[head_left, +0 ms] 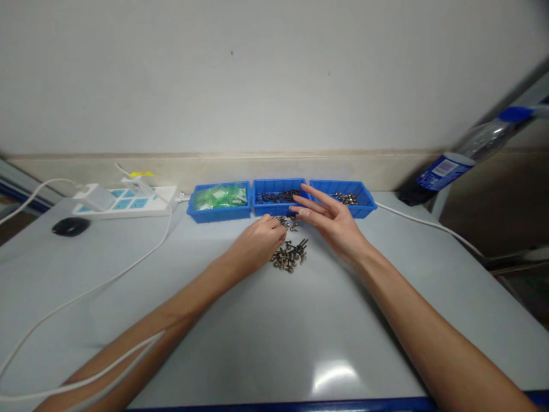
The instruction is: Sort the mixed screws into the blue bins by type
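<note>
Two small heaps of screws lie on the table, the nearer heap point(290, 257) larger than the one behind it point(290, 222). My left hand point(262, 237) is closed at the left edge of the heaps; what its fingers hold, if anything, is hidden. My right hand point(330, 220) has its fingers spread and holds nothing, above the table in front of the middle and right bins. Dark screws fill part of the middle blue bin point(278, 209). Silvery screws lie in the right blue bin point(364, 206). In the left blue bin point(221, 216) are green-and-clear plastic packets.
A white power strip point(167, 207) with plugs and a black mouse-like object point(71, 226) are at the left. White cables point(128, 269) cross the table and my left forearm. A bottle with a blue cap point(446, 170) leans at the back right. A wall stands behind the bins.
</note>
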Available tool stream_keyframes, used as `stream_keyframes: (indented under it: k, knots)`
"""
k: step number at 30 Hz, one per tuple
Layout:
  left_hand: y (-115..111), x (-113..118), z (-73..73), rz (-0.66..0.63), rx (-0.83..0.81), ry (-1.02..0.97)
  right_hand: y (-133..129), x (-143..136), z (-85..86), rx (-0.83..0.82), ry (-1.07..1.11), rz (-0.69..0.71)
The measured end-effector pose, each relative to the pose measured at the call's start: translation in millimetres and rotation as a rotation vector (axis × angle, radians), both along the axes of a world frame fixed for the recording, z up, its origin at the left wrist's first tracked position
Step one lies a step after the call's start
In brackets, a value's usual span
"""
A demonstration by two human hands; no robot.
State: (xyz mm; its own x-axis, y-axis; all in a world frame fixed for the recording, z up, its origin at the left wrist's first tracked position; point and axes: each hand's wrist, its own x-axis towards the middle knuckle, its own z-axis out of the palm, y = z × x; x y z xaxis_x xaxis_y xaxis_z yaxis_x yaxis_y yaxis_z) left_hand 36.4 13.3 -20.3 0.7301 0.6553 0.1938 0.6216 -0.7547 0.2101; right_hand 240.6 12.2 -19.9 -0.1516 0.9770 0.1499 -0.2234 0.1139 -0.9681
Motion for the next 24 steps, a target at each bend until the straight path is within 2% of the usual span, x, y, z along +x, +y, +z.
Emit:
stream_keyframes:
  k: [5, 9, 12, 16, 20, 24]
  knots:
    - [1, 0, 0.6, 0.01, 0.039, -0.048, -4, 9, 1.8, 0.016, -0.088, -0.02]
    - [0, -2, 6.5, -0.008, -0.029, -0.278, -6, 16, 3.4, 0.027, -0.285, -0.024]
    - [-3, 0, 12.7, 0.0, -0.046, -0.474, -7, 19, 4.0, 0.014, -0.371, 0.07]
    - [-7, 4, 18.8, 0.065, -0.071, -0.6, -9, 19, 5.2, -0.029, -0.327, 0.211]
    - [-6, 4, 17.5, 0.082, -0.138, -0.603, -10, 14, 3.6, -0.091, -0.178, 0.189]
    - [-2, 0, 11.2, -0.036, -0.08, -0.356, -6, 8, 1.7, -0.142, -0.054, 0.114]
